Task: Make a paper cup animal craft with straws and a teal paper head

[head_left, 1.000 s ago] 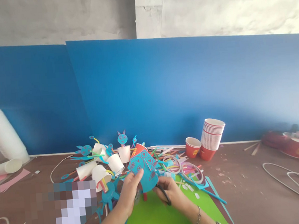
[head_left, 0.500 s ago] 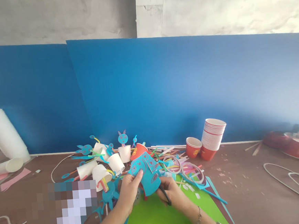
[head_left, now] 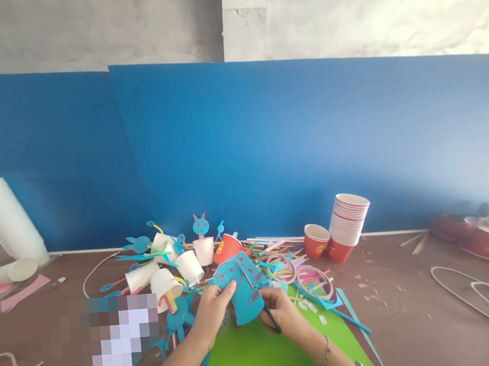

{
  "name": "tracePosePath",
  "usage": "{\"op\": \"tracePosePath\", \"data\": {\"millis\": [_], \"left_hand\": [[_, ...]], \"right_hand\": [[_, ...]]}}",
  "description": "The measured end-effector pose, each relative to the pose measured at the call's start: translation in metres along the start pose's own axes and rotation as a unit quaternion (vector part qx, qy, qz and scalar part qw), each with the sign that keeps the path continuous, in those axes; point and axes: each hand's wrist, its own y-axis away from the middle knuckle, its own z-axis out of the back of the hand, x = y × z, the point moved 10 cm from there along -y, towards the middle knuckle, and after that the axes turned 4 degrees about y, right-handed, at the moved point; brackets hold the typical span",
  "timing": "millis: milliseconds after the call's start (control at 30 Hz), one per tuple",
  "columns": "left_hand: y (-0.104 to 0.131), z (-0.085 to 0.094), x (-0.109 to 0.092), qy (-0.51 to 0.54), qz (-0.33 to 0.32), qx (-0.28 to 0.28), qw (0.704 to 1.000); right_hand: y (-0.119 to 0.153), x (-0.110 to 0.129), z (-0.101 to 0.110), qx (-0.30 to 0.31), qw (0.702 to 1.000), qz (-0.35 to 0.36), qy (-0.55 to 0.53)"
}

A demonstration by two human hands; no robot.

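My left hand (head_left: pixel 212 312) pinches the left side of a turquoise paper cut-out (head_left: pixel 242 287) printed with red circles and shapes. My right hand (head_left: pixel 282 312) grips black-handled scissors (head_left: pixel 272 319) at the sheet's lower right edge; the blades are hidden behind the paper. Both hands hover above a bright green sheet (head_left: pixel 262 356) lying on the brown table (head_left: pixel 407 317).
White cups with turquoise animal cut-outs (head_left: pixel 178 261) lie behind the hands. A stack of red cups (head_left: pixel 347 223) and one single red cup (head_left: pixel 315 239) stand at the right. Coloured straws and tape rings (head_left: pixel 306 277), white wire loops (head_left: pixel 477 294), a white cup stack (head_left: pixel 4 221), and a blue backboard (head_left: pixel 267 147) are around.
The turquoise cut-out has turned and dropped slightly between my hands; the red cup behind it now shows. My right hand shifted a little with the scissors.
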Motion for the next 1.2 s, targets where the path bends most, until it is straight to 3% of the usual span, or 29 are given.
{"op": "tracePosePath", "data": {"millis": [733, 1200], "left_hand": [[-0.004, -0.005, 0.007, 0.021, 0.024, 0.044, 0.999], [-0.002, -0.003, 0.008, 0.023, 0.036, 0.035, 0.998]], "right_hand": [[0.001, -0.005, 0.01, -0.021, 0.998, -0.064, 0.012], [0.003, -0.005, 0.017, -0.005, 0.994, -0.08, 0.077]]}}
